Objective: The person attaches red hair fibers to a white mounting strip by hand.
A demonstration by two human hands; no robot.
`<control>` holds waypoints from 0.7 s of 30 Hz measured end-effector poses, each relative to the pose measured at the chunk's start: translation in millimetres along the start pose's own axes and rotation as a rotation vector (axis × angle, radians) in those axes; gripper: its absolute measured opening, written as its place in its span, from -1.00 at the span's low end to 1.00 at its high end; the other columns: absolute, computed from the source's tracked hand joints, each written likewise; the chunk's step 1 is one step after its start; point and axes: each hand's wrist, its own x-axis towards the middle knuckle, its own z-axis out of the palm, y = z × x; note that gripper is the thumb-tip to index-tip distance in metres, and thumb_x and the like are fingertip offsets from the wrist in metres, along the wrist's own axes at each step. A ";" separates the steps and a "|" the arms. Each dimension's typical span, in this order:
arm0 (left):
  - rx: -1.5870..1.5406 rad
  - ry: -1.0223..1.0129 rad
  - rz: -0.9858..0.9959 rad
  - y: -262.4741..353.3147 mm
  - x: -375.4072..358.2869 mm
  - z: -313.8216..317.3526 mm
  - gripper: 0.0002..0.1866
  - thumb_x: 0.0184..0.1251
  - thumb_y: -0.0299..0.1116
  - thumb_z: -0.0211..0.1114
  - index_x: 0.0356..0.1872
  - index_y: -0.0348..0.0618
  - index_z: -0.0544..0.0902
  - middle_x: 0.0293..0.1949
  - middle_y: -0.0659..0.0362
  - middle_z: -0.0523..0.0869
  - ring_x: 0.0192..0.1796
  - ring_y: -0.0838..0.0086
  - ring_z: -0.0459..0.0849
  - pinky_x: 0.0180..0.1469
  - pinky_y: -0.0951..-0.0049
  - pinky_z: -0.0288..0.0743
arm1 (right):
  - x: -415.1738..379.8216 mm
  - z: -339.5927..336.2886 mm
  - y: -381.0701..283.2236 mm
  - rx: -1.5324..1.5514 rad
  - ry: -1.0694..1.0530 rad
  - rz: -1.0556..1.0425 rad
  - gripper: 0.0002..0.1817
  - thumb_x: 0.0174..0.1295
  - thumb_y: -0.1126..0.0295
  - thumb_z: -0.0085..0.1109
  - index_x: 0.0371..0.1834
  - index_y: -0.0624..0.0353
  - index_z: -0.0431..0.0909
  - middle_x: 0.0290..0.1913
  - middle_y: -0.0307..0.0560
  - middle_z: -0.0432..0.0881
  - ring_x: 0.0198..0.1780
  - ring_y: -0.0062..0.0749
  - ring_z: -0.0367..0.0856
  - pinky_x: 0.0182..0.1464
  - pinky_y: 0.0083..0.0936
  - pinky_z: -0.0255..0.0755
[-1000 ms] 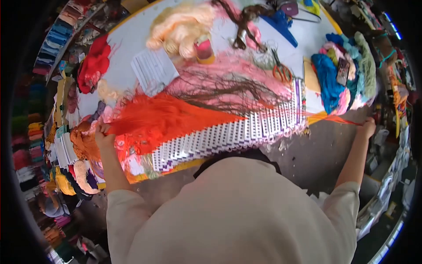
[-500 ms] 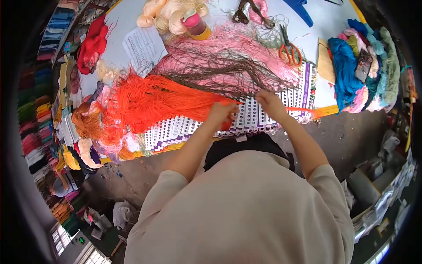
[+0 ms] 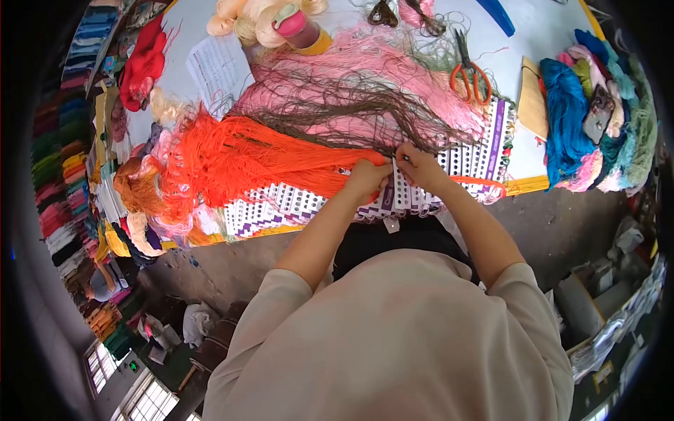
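My left hand [image 3: 370, 177] is closed at the right end of a big bundle of orange thread [image 3: 260, 151], its fingers pinched around the strands. Close beside it, my right hand [image 3: 420, 170] pinches the upper part of a white punched card strip [image 3: 399, 193]. The fingertips of both hands nearly meet at this strip, and the exact thread between them is too small to make out. More punched cards [image 3: 463, 161] lie overlapped in a row along the table's front edge. Brown thread [image 3: 351, 116] and pink thread [image 3: 414, 77] spread out behind the hands.
Orange-handled scissors [image 3: 470, 81] lie at the back right. A written sheet [image 3: 217, 70], cream skeins [image 3: 246, 21] and a thread cone [image 3: 302, 31] sit at the back. Blue skeins [image 3: 562, 105] with a phone [image 3: 598, 116] are on the right, red yarn [image 3: 144, 63] on the left.
My hands have come together at one card strip, the left moving right and the right moving slightly left. The view has shifted a little.
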 end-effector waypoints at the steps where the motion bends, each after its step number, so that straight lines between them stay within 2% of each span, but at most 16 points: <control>1: -0.004 0.001 -0.004 -0.4 1.3 1.0 -0.80 0.36 -0.39 0.21 -0.48 -0.17 0.63 -0.66 0.26 0.51 -0.65 0.59 0.40 -0.61 0.49 0.20 | 1.1 -0.5 1.9 0.056 -0.027 -0.010 -0.91 0.37 0.36 0.01 -0.19 0.10 0.39 -0.67 -0.13 0.48 -0.64 -0.40 0.51 -0.51 -0.41 0.37; 4: 0.031 -0.010 0.022 6.6 -2.4 2.5 -0.79 0.33 -0.37 0.22 -0.50 -0.20 0.62 -0.67 0.26 0.51 -0.66 0.59 0.39 -0.61 0.48 0.20 | 1.2 -2.3 2.5 0.081 -0.042 0.020 -0.91 0.38 0.36 0.01 -0.20 0.12 0.38 -0.65 -0.16 0.49 -0.62 -0.44 0.51 -0.51 -0.44 0.37; 6: 0.212 -0.052 0.157 12.2 -9.5 -0.6 -0.77 0.30 -0.34 0.22 -0.52 -0.24 0.63 -0.67 0.23 0.55 -0.68 0.58 0.39 -0.62 0.47 0.22 | 1.7 -2.1 3.9 0.087 -0.044 0.022 -0.89 0.37 0.36 0.03 -0.21 0.14 0.39 -0.64 -0.15 0.50 -0.60 -0.44 0.53 -0.49 -0.44 0.38; 8: 0.545 0.154 0.216 -7.6 3.5 -26.1 -0.76 0.28 -0.32 0.23 -0.48 -0.28 0.65 -0.64 0.19 0.60 -0.68 0.58 0.41 -0.63 0.46 0.24 | 2.0 -1.4 11.1 0.074 -0.045 0.011 -0.85 0.34 0.33 0.11 -0.20 0.16 0.42 -0.58 -0.15 0.55 -0.53 -0.47 0.58 -0.43 -0.46 0.42; 9: 0.414 0.226 0.173 0.1 -3.3 -33.9 -0.77 0.29 -0.42 0.19 -0.52 -0.33 0.65 -0.64 0.14 0.64 -0.66 0.54 0.52 -0.59 0.50 0.35 | 2.3 -1.5 13.6 0.076 -0.048 0.009 -0.85 0.34 0.33 0.11 -0.20 0.16 0.42 -0.58 -0.15 0.55 -0.53 -0.47 0.58 -0.43 -0.46 0.42; 10: 0.417 0.230 0.174 3.2 -7.4 -39.1 -0.77 0.29 -0.42 0.19 -0.52 -0.33 0.65 -0.64 0.14 0.64 -0.66 0.54 0.52 -0.59 0.50 0.35 | 3.0 -1.4 15.4 0.125 -0.050 0.033 -0.82 0.32 0.32 0.15 -0.18 0.17 0.44 -0.56 -0.15 0.57 -0.49 -0.49 0.59 -0.40 -0.47 0.44; 12: -0.031 0.195 0.278 4.6 -16.1 -49.0 -0.78 0.34 -0.36 0.21 -0.42 -0.30 0.68 -0.56 0.13 0.69 -0.65 0.59 0.49 -0.60 0.55 0.31 | 5.4 -0.2 19.1 0.167 -0.060 0.067 -0.78 0.29 0.29 0.19 -0.15 0.19 0.49 -0.50 -0.15 0.61 -0.45 -0.51 0.61 -0.36 -0.50 0.46; 13: 0.068 0.103 0.213 0.3 -15.0 -58.9 -0.80 0.37 -0.33 0.23 -0.34 -0.26 0.67 -0.47 0.14 0.71 -0.64 0.65 0.45 -0.61 0.59 0.26 | 6.7 0.1 20.9 0.170 -0.065 0.063 -0.78 0.29 0.29 0.19 -0.15 0.19 0.49 -0.50 -0.15 0.61 -0.45 -0.51 0.61 -0.36 -0.50 0.46; 14: 0.070 0.108 0.211 -4.1 -14.4 -59.8 -0.80 0.37 -0.33 0.23 -0.34 -0.26 0.67 -0.47 0.14 0.71 -0.64 0.65 0.45 -0.61 0.59 0.26 | 7.6 1.0 22.9 0.148 -0.068 0.064 -0.78 0.29 0.29 0.18 -0.15 0.19 0.49 -0.50 -0.14 0.62 -0.45 -0.51 0.61 -0.36 -0.49 0.46; 16: -0.163 0.100 0.166 -0.6 -19.8 -51.7 -0.81 0.36 -0.33 0.25 -0.30 -0.27 0.65 -0.45 0.18 0.70 -0.62 0.66 0.45 -0.62 0.59 0.22 | 9.8 1.4 27.1 0.109 -0.066 0.041 -0.79 0.29 0.29 0.17 -0.15 0.18 0.49 -0.49 -0.13 0.63 -0.46 -0.50 0.60 -0.37 -0.49 0.45; 21: -0.158 0.144 0.122 0.3 -15.6 -45.1 -0.83 0.31 -0.31 0.33 -0.33 -0.23 0.66 -0.46 0.22 0.69 -0.63 0.68 0.39 -0.62 0.61 0.16 | 6.9 -0.8 23.4 0.075 -0.065 0.058 -0.79 0.28 0.29 0.18 -0.16 0.18 0.50 -0.50 -0.14 0.63 -0.48 -0.49 0.60 -0.37 -0.48 0.44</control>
